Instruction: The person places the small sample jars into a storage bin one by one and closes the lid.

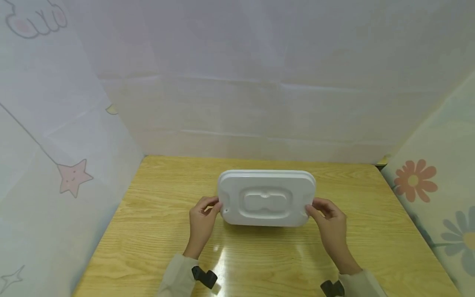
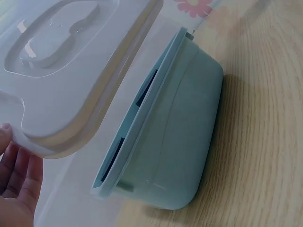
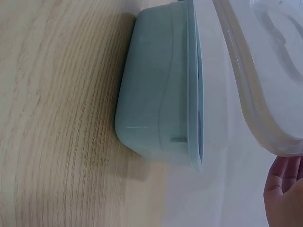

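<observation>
A white plastic lid [image 1: 265,202] with a raised panel in its middle is held up between both hands. My left hand [image 1: 203,222] pinches its left end, thumb on the top face and fingers underneath. At the opposite end my right hand [image 1: 331,222] pinches it the same way. Below the lid, a light blue-green plastic box [image 2: 175,127] stands upright on the table; both wrist views show a gap between its rim and the lid. Dark slots show along the box's rim in the left wrist view. From the head view the lid hides the box.
The wood-grain table [image 1: 156,239] runs back to a pale cloth wall [image 1: 252,107]. Printed cloth with a pink star [image 1: 75,177] hangs on the left, and cloth with flowers [image 1: 415,180] on the right. Dark devices [image 1: 205,277] are strapped at both wrists.
</observation>
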Tool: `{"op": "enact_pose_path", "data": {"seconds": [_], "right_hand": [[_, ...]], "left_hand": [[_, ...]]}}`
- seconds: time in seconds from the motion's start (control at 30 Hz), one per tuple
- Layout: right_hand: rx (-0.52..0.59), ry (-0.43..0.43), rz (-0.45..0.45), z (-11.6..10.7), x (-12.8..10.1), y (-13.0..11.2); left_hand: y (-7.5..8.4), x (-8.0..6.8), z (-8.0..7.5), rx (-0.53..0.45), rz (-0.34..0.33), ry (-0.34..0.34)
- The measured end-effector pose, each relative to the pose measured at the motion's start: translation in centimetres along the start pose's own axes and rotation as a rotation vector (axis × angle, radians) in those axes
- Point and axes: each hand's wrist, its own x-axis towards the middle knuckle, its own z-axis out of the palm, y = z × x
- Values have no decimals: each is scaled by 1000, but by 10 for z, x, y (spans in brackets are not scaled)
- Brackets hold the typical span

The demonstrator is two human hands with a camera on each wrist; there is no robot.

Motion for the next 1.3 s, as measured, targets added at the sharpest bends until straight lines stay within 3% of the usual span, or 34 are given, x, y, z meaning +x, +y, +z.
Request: {"op": "enact_pose_path", "data": {"seconds": [0.27,0.7,0.83,0.97,1.3], "right_hand": [[-26,-92,126,2,18,6],[-101,-232,293,7,49,17],[-136,-284,361,11,56,20],[-154,-320,394,16,59,22],[-225,-344,406,22,67,31]], "left_hand": [[-8,17,7,76,-84,16],[-14,38,16,233,-355,-88],[-18,43,19,265,-413,-84],[-21,47,19,286,-447,-79],[-27,51,23,355,-459,-62]]}}
